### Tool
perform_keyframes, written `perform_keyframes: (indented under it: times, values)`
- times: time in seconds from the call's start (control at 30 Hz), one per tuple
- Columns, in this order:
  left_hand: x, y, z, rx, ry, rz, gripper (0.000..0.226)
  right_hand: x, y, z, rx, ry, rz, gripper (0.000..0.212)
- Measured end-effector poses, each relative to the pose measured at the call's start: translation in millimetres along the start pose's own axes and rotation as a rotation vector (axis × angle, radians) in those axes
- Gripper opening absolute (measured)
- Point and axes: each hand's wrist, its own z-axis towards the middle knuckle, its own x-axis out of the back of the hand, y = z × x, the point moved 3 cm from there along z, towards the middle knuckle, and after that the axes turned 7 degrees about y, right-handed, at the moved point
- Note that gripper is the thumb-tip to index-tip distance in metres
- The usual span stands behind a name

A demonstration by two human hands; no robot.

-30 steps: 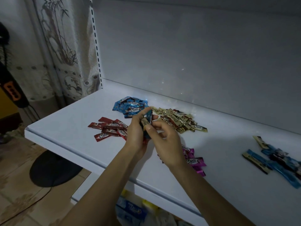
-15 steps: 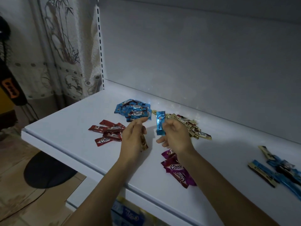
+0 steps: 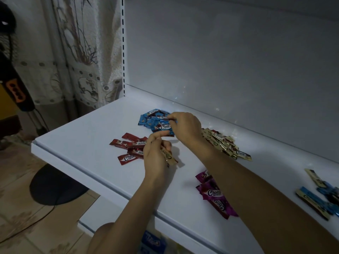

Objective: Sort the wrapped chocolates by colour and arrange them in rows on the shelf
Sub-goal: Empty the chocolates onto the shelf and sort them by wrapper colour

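On the shelf (image 3: pixel 82 143), just right of the red pile (image 3: pixel 131 147), the left hand (image 3: pixel 156 158) curls round a gold chocolate (image 3: pixel 169 159), its long axis slanting toward the near right. The right hand (image 3: pixel 186 127), reaching leftward, pinches a blue chocolate (image 3: pixel 163 117) atop the blue pile (image 3: pixel 150 122).

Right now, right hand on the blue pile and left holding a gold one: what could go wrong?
1. The right hand is at the blue pile; its forearm runs beside the gold pile and over part of the purple pile, so pulling back could drag wrappers.
2. The left hand grips a gold chocolate next to the red pile, that forearm between it and its pile: a misdrop seems possible.
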Motion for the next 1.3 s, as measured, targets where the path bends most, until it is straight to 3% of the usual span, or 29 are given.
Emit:
perform_keyframes:
  times: [0.07, 0.17, 0.27, 0.43, 0.57, 0.8, 0.9, 1.0, 1.1, 1.3]
  values:
    - [1, -1, 0, 0.006, -0.006, -0.005, 0.036, 0, -2, -2, 0.028, -0.072, 0.018, 0.026]
    - [3, 0, -4, 0.016, -0.041, 0.019, 0.037, 29, -4, -21, -0.094, 0.051, 0.411, 0.022]
    - [-1, 2, -14, 0.05, -0.157, -0.024, 0.035, 60, -7, -66, -0.134, -0.014, 0.736, 0.02]
    - [-8, 0, -28, 0.022, -0.277, 0.043, 0.037, 63, -5, -126, -0.12, -0.032, 0.661, 0.02]
    - [-7, -6, -27, -0.013, -0.308, 0.112, 0.036, 58, -11, -143, -0.395, -0.279, 0.93, 0.005]
    - [-7, -10, -29, -0.111, -0.328, 0.271, 0.064, 59, -11, -153, -0.614, -0.396, 1.26, 0.01]
    - [-8, -16, -25, -0.131, -0.344, 0.334, 0.061, 60, -6, -151, -0.614, -0.41, 1.316, 0.017]
    - [-9, -20, -21, -0.21, -0.395, 0.458, 0.065, 62, 4, -142, -0.653, -0.302, 1.378, 0.014]
    - [-10, -22, -20, -0.267, -0.457, 0.486, 0.048, 63, 13, -133, -0.656, -0.215, 1.396, 0.013]
    - [-10, -22, -15, -0.315, -0.425, 0.563, 0.028, 64, 32, -120, -0.638, -0.082, 1.165, 0.012]
